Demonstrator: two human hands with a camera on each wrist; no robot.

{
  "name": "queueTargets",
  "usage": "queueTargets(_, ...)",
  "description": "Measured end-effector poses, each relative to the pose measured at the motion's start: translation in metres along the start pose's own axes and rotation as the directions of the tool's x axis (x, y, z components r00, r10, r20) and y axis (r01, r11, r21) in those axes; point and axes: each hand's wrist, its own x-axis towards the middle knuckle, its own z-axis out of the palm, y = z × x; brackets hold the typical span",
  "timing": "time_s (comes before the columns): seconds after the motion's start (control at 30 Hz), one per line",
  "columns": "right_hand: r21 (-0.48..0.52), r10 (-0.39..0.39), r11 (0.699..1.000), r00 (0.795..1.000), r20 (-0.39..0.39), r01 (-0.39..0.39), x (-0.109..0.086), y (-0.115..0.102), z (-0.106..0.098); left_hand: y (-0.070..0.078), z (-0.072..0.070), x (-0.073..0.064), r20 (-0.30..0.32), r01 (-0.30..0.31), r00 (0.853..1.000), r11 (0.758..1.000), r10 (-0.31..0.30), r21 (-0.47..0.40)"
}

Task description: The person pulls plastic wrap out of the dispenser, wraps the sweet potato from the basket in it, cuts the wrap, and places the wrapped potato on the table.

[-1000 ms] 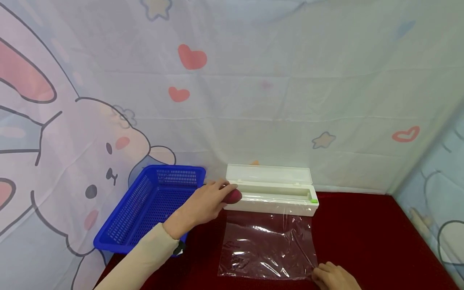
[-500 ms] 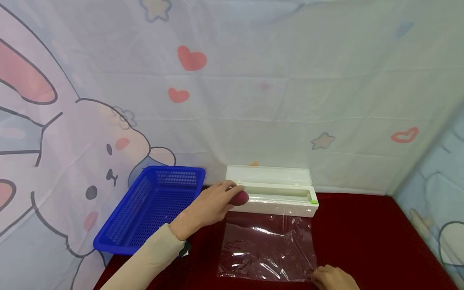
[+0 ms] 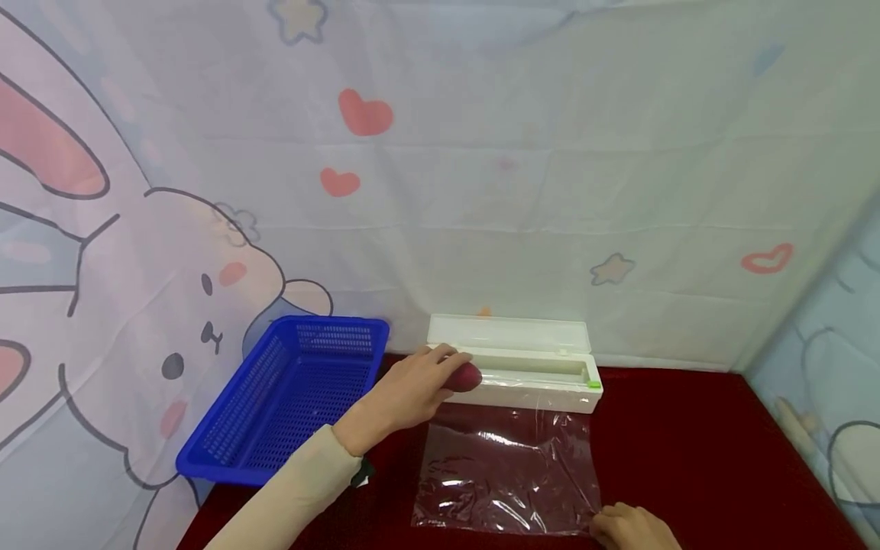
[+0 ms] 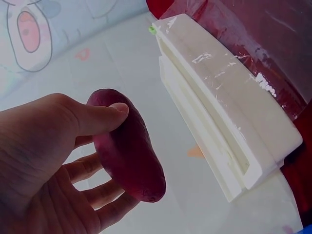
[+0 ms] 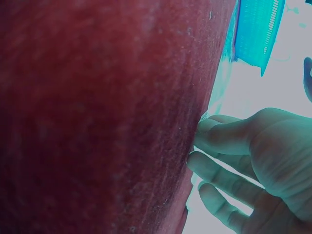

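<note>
My left hand [image 3: 411, 388] grips a purple-red sweet potato [image 4: 127, 146], thumb on one side and fingers on the other. In the head view it is held over the left part of a white cling film dispenser [image 3: 536, 399] whose lid stands raised. From the dispenser a sheet of cling film [image 3: 502, 466] runs toward me, spread over the dark red cloth. At the sheet's near right corner, my right hand [image 3: 634, 527] pinches the film between thumb and forefinger. The right wrist view shows that hand [image 5: 243, 161] low beside the cloth, its other fingers loosely bent.
A blue plastic basket [image 3: 227, 467] stands to the left of the dispenser. Dark red cloth [image 3: 674, 435] covers the table and extends to the right. Behind hangs a pale curtain [image 3: 481, 252] printed with a rabbit, hearts and stars.
My left hand has moved right with the sweet potato, from the dispenser's left end to a little farther along it. The right hand stays at the film's corner.
</note>
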Motion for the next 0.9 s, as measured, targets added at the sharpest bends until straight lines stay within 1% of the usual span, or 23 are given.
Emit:
queueTargets(0.1,0.003,-0.009,1.000,1.000,-0.009,0.009,0.001,-0.001,0.000,0.001,0.002,0.000,0.001,0.014,1.000,1.000,-0.014,-0.019)
queueTargets(0.37,0.021,0.053,0.998,0.999,0.002,-0.053,0.000,-0.005,-0.002,0.007,0.004,0.005,-0.018,0.009,1.000,0.999,-0.010,-0.036)
queueTargets(0.47,0.019,0.072,0.997,0.997,0.005,-0.072,0.001,-0.007,-0.003,0.010,0.005,0.007,-0.005,0.028,1.000,0.999,-0.028,-0.037)
queueTargets(0.57,0.026,0.103,0.994,0.995,0.018,-0.103,0.001,-0.010,-0.005,0.012,0.006,0.009,0.010,0.042,0.999,0.998,-0.041,-0.056)
queueTargets(0.7,0.032,0.135,0.990,0.991,0.020,-0.136,0.001,-0.012,-0.006,0.014,0.009,0.011,0.022,0.041,0.999,0.995,-0.039,-0.086)
queueTargets(0.8,0.032,0.132,0.991,0.991,0.007,-0.132,0.000,-0.013,-0.005,0.015,0.013,0.012,0.027,0.042,0.999,0.995,-0.039,-0.092)
queueTargets(0.9,0.033,0.128,0.991,0.992,0.000,-0.127,-0.001,-0.012,-0.004,0.016,0.018,0.013,0.023,0.030,0.999,0.996,-0.028,-0.090)
